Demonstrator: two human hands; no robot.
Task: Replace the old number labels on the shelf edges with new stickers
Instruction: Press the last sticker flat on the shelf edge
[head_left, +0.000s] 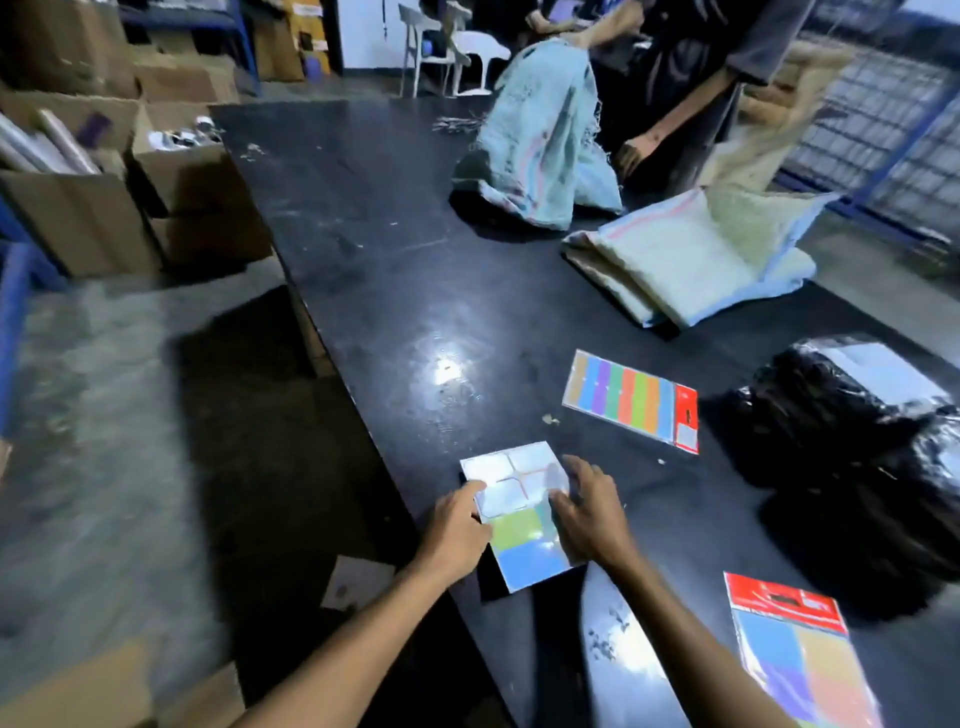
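A sticker sheet (519, 540) lies at the near left edge of the black table (395, 270). Its far part shows white rounded backing, its near part green and blue labels. My left hand (457, 525) holds the sheet's left edge, thumb on top. My right hand (587, 514) rests on the sheet's right side, its fingertips curled at a label near the middle; whether they pinch it I cannot tell. A packet of striped colour labels (623, 397) lies further right. Another packet with a red header (800, 654) lies at the near right.
A black plastic-wrapped bundle (852, 447) sits at the right. Folded woven sacks (691, 260) and an upright sack (540, 140) lie further back, where another person (691, 78) stands. Cardboard boxes (104, 197) stand on the floor at the left.
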